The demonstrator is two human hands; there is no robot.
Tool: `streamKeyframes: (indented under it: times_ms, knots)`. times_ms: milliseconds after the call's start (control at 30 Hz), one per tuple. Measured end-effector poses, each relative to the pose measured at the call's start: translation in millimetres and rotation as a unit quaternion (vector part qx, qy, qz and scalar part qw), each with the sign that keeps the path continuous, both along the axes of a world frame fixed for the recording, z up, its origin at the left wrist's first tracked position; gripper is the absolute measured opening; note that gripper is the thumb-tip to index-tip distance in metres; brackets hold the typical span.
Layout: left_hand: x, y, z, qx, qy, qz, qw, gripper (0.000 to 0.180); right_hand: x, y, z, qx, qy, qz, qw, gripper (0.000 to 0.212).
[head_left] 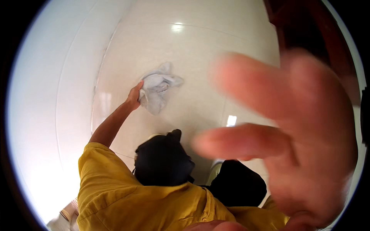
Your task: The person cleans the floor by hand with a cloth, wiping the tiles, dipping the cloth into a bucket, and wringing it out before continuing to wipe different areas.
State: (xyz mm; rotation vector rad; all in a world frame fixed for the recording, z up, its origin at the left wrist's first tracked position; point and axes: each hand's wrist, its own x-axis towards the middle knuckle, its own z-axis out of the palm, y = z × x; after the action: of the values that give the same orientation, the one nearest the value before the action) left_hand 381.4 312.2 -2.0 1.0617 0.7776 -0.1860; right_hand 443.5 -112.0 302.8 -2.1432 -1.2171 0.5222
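Note:
My left hand (pixel 134 97) reaches forward and grips the left edge of a crumpled pale grey cloth (pixel 154 81). The cloth lies bunched on the shiny beige tiled floor (pixel 200 50), some of its folds spread to the right of the hand. Very close to the camera, my right hand (pixel 308 127) fills much of the right side, blurred. Its thumb and fingers are spread apart, with nothing between them.
A white wall (pixel 58 84) runs along the left, meeting the floor in a dark seam. Dark reddish-brown furniture (pixel 304 27) stands at the upper right. My black-clad knees (pixel 163 159) are bent below the cloth. A striped item (pixel 69 211) sits at the lower left.

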Motion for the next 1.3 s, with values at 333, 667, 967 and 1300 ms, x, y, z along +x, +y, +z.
streamKeyframes:
  times_ms: [333, 667, 967, 1300]
  knots:
    - [-118.8, 77.5, 61.3, 0.436, -0.031, 0.199, 0.877, 0.046, 49.7, 121.7, -48.0, 0.017, 0.132, -0.183, 0.974, 0.073]
    - [-345.4, -29.3, -20.3, 0.476, 0.376, -0.146, 0.781, 0.071, 34.3, 44.5, -423.9, -0.305, -0.168, -0.562, 0.75, 0.063]
    - [-42.2, 93.0, -65.0, 0.679, 0.198, -0.26, 0.657, 0.06, 23.0, 53.0, -414.3, -0.283, -0.212, -0.572, 0.74, 0.061]
    - [106.5, 91.9, -77.4, 0.74, 0.042, -0.21, 0.637, 0.053, 25.5, 56.8, -417.9, -0.275, -0.238, -0.558, 0.746, 0.059]
